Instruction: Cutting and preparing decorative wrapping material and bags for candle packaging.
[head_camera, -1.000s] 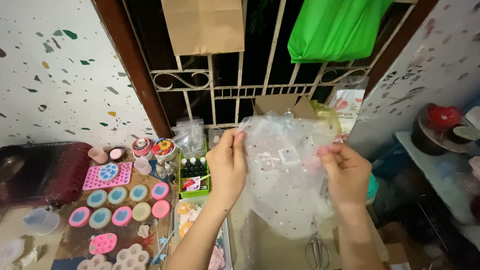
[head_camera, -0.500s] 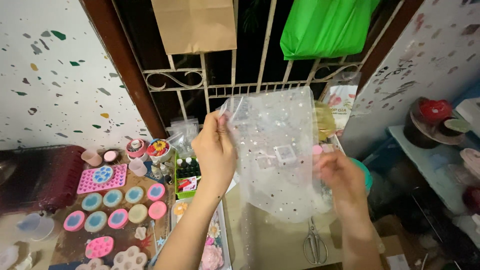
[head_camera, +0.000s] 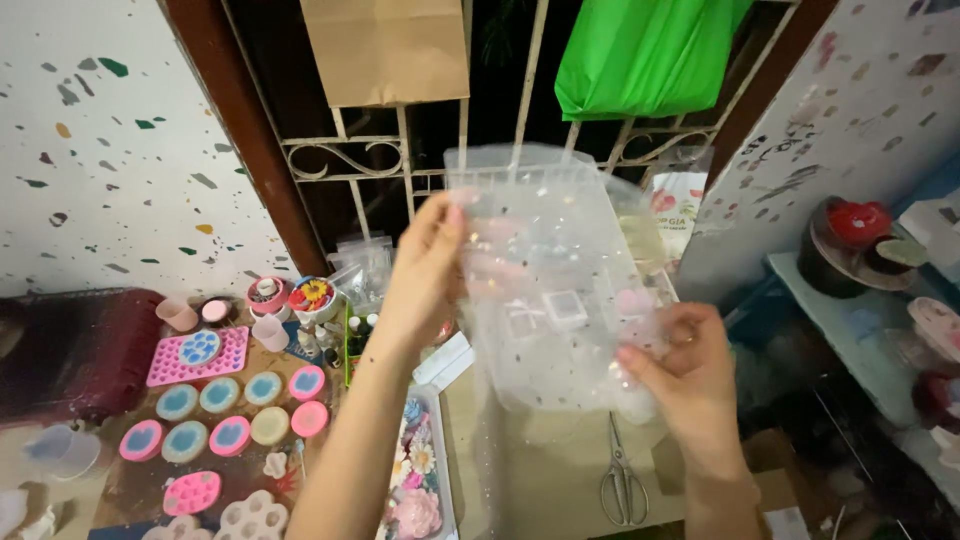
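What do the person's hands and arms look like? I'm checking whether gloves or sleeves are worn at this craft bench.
Both are bare: no gloves or sleeves show on the left hand or the right hand, and both forearms are uncovered down to the picture's edge. I see no watch, bracelet or ring; blur hides finer detail.

The clear speckled bag (head_camera: 560, 290) blurs the left hand (head_camera: 425, 280) fingertips behind it; the flower mould (head_camera: 250, 518) is cut by the bottom edge.

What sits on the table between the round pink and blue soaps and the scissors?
In the head view, a tray of flower-shaped pieces lies between the round soaps and the scissors, partly behind the left forearm.
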